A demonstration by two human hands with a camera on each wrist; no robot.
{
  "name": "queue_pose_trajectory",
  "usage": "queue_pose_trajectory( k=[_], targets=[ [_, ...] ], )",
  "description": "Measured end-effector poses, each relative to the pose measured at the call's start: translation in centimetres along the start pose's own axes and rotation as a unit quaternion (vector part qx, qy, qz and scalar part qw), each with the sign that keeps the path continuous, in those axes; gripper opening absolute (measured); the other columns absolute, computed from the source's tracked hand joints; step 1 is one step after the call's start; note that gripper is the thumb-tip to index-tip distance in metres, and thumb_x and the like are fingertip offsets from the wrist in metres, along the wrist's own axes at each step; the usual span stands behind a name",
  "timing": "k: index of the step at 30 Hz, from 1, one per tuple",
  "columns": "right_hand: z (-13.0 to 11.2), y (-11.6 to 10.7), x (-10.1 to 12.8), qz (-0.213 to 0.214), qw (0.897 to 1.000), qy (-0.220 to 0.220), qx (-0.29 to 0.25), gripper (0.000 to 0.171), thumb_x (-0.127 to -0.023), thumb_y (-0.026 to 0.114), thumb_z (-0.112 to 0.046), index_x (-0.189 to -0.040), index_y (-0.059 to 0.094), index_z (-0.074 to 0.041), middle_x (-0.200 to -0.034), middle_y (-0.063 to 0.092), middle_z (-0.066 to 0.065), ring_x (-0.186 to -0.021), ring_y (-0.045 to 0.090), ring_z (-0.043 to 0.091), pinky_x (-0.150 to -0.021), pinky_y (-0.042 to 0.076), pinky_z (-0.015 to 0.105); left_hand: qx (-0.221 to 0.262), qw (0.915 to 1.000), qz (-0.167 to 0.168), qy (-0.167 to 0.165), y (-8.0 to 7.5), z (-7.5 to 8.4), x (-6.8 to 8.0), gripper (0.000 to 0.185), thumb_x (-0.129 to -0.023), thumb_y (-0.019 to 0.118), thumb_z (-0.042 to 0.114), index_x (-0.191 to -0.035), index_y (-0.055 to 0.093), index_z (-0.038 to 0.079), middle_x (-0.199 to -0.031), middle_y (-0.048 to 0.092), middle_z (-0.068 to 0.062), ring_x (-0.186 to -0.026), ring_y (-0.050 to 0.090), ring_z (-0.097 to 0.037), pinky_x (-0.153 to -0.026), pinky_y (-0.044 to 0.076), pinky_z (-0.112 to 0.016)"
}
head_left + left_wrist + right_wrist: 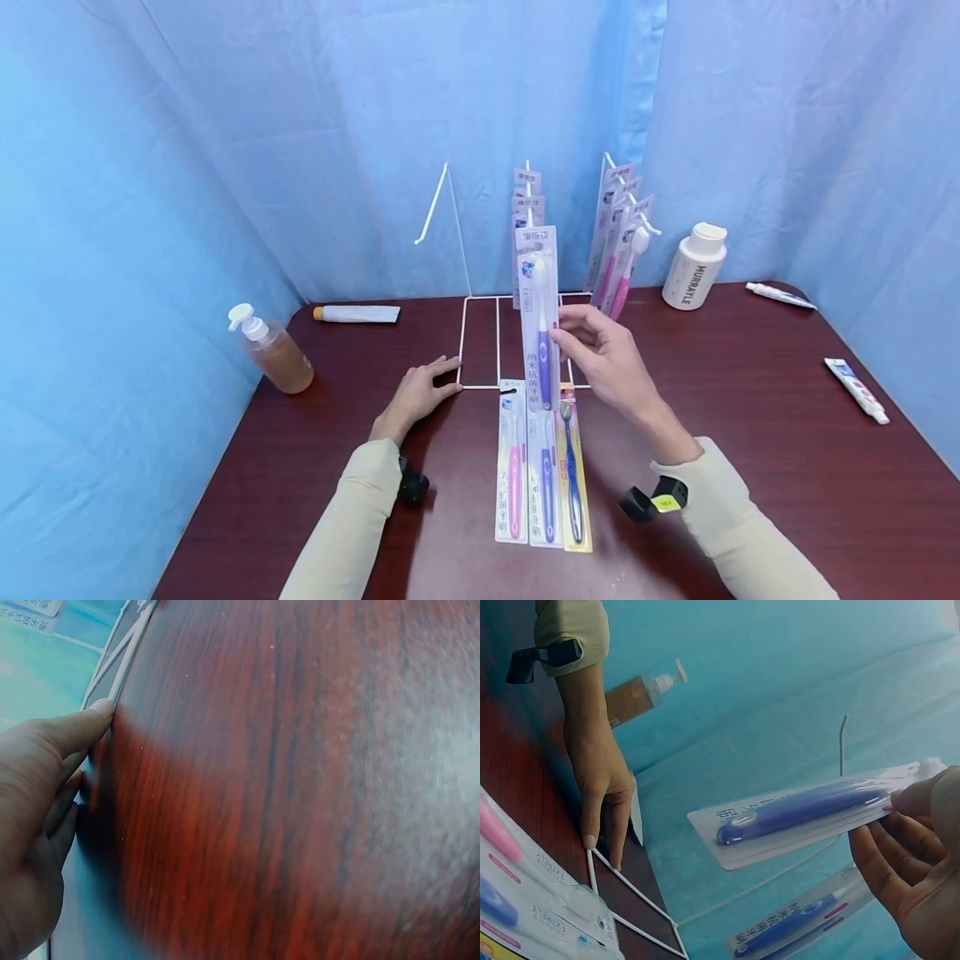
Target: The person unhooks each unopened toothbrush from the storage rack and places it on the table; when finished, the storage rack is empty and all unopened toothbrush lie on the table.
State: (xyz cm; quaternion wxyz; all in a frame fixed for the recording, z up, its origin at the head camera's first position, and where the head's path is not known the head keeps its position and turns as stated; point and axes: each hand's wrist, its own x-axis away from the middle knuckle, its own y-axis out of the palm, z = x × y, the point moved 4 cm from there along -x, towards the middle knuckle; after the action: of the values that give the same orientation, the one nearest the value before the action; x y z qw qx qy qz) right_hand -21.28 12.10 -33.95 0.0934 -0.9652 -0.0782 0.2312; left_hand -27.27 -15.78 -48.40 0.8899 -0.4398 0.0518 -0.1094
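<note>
My right hand (pixel 603 350) pinches the right edge of a purple toothbrush in a clear-fronted pack (pixel 810 806), held upright before the middle arm of a white wire rack (pixel 480 387). Its top overlaps the arm's end in the head view; whether the arm passes through the pack cannot be told. My left hand (pixel 416 396) touches the front left corner of the rack's base with extended thumb and fingertips. Packed toothbrushes (pixel 527 187) hang on the middle arm, and several, some pink (pixel 618 275), on the right arm. The left arm (pixel 432 204) is bare.
Packed pink (pixel 513 500), purple (pixel 547 500) and dark blue (pixel 575 508) toothbrushes lie in front of the rack. A pump bottle (pixel 281 358) and a tube (pixel 360 314) are at left. A white bottle (pixel 693 271) and two tubes (pixel 855 390) are at right. Blue curtains surround the table.
</note>
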Motion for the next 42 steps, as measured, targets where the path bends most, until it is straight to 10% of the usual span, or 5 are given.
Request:
queue_pose_trajectory(
  k=[10,15,31,42],
  targets=[
    [1.7,-2.6,3.2,-0.003,0.999,0.033,-0.01,0.024,-0.093,0.059,-0.003,-0.116,0.061,0.004,-0.093,0.069,0.003,-0.071,0.067,0.013,-0.064,0.058,0.033,0.002,1.0,0.0,0.003,0.0,0.0,0.0,0.051,-0.089,0.068,0.03,-0.138,0.054,0.023,-0.147,0.045,-0.009,-0.138,0.039,-0.03,-0.111,0.033,-0.049],
    [3.6,-3.9,5.5,-0.04,0.995,0.085,0.017,0.024,-0.095,0.058,-0.007,-0.116,0.058,0.007,-0.096,0.067,0.018,-0.072,0.068,0.012,-0.064,0.058,0.036,0.002,1.0,0.001,0.002,0.0,-0.2,0.0,0.052,-0.089,0.069,0.03,-0.138,0.054,0.024,-0.147,0.044,-0.009,-0.138,0.039,-0.03,-0.11,0.034,-0.05],
    [9.8,-4.9,10.9,-0.116,0.93,0.35,0.003,0.029,-0.093,0.054,0.0,-0.118,0.048,0.012,-0.089,0.064,0.013,-0.078,0.066,0.021,-0.067,0.059,0.037,0.003,1.0,-0.004,0.0,-0.1,0.1,0.0,0.053,-0.089,0.069,0.03,-0.139,0.053,0.024,-0.148,0.043,-0.009,-0.138,0.038,-0.03,-0.111,0.033,-0.049],
    [10.1,-3.6,11.6,-0.114,0.928,0.352,0.048,0.028,-0.09,0.057,0.002,-0.115,0.051,0.013,-0.082,0.066,0.012,-0.071,0.066,0.019,-0.062,0.059,0.035,0.003,1.0,-0.007,-0.002,-0.1,0.1,0.0,0.052,-0.089,0.068,0.03,-0.139,0.053,0.023,-0.149,0.043,-0.008,-0.139,0.037,-0.03,-0.111,0.032,-0.05]
  ],
)
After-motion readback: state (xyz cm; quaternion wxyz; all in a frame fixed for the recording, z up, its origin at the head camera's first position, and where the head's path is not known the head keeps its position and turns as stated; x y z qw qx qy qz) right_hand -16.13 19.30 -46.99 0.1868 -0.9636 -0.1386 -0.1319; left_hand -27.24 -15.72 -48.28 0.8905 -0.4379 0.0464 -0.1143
